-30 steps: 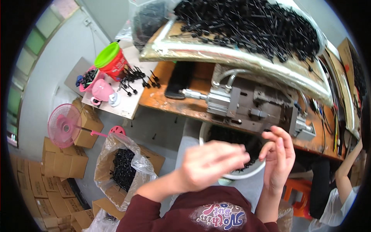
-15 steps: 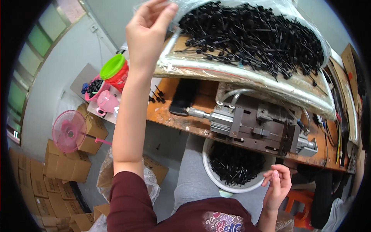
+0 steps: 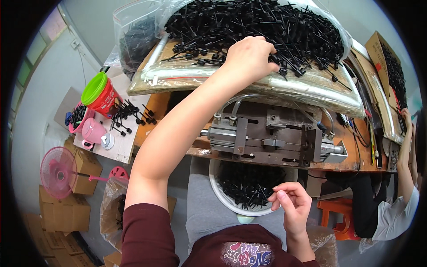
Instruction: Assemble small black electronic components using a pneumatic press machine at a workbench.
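Note:
My left hand (image 3: 250, 57) is over the front edge of a big heap of thin black rods with knobbed ends (image 3: 262, 26). Its thumb and fingers are apart, pointing at the rods; nothing shows between them. My right hand (image 3: 294, 205) hovers at the right rim of a white basket (image 3: 216, 189) by my lap. Its fingers are curled toward the thumb, and whatever they hold is too small to make out. Inside the basket lie many more black rods (image 3: 251, 184). Between the heap and the basket sits a metal clamping fixture with cylinders (image 3: 273, 143).
The heap lies on a plastic-wrapped cardboard tray (image 3: 195, 79). At left are a red tub with green rim (image 3: 102, 95), a pink cup (image 3: 93, 131), loose rods (image 3: 126, 116) and a pink fan (image 3: 58, 172). Another person's arm (image 3: 404, 155) reaches a box at right.
My left hand has come down and right, from the plastic bag's left edge to the heap's front. My right hand's fingers have curled closer to the thumb. The whole view has shifted.

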`<action>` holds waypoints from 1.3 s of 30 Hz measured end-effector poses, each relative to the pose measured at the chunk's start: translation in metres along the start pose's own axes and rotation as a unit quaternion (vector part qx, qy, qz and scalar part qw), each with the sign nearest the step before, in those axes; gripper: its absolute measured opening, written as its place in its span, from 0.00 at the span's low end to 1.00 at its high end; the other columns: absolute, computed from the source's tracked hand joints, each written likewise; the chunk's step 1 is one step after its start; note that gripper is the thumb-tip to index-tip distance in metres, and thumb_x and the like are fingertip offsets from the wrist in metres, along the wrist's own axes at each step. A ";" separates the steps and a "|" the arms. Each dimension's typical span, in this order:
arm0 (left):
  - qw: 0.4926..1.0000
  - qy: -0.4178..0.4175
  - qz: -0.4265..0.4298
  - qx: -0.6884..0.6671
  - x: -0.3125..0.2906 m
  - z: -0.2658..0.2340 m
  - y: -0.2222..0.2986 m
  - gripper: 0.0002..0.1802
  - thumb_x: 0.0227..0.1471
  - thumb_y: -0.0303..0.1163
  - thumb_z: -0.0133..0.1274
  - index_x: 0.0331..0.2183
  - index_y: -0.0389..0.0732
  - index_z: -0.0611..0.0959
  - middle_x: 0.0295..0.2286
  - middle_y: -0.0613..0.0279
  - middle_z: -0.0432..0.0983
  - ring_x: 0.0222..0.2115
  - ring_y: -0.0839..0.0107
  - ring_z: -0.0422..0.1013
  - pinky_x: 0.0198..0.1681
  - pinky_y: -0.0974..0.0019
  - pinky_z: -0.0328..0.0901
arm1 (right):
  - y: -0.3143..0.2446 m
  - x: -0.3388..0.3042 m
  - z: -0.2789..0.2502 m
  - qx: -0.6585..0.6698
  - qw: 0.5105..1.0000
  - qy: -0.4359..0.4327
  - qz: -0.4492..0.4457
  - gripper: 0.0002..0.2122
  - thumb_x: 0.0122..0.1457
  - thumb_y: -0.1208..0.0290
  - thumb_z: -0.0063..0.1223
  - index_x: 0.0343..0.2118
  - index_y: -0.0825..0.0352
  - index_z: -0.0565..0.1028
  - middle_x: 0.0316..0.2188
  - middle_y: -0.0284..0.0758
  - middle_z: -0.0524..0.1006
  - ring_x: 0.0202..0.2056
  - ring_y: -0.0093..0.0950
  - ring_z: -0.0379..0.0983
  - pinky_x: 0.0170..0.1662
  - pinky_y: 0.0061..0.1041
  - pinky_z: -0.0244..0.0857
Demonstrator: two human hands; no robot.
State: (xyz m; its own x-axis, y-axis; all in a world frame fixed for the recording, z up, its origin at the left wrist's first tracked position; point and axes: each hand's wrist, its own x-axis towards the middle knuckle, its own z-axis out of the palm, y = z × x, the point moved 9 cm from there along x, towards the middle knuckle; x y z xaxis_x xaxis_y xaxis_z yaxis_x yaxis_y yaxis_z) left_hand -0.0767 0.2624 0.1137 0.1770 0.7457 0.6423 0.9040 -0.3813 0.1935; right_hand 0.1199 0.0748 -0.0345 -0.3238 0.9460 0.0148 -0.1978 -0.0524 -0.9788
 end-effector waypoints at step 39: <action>0.973 0.048 0.039 -0.224 -0.098 -0.069 0.051 0.15 0.40 0.27 0.66 0.36 0.39 0.86 0.41 0.58 0.78 0.42 0.65 0.74 0.47 0.65 0.68 | -0.127 0.269 0.026 -0.691 0.675 -0.166 -0.197 0.11 0.38 0.76 0.58 0.28 0.73 0.78 0.21 0.38 0.76 0.25 0.29 0.73 0.31 0.27 0.68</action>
State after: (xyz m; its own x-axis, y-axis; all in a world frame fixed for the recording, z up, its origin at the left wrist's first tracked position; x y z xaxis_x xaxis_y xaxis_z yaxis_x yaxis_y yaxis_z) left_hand -0.0746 0.1317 0.1118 0.1821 0.6582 0.7305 0.6256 -0.6507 0.4303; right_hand 0.0337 0.3271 0.0997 -0.7330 0.6636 0.1493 0.6491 0.7481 -0.1378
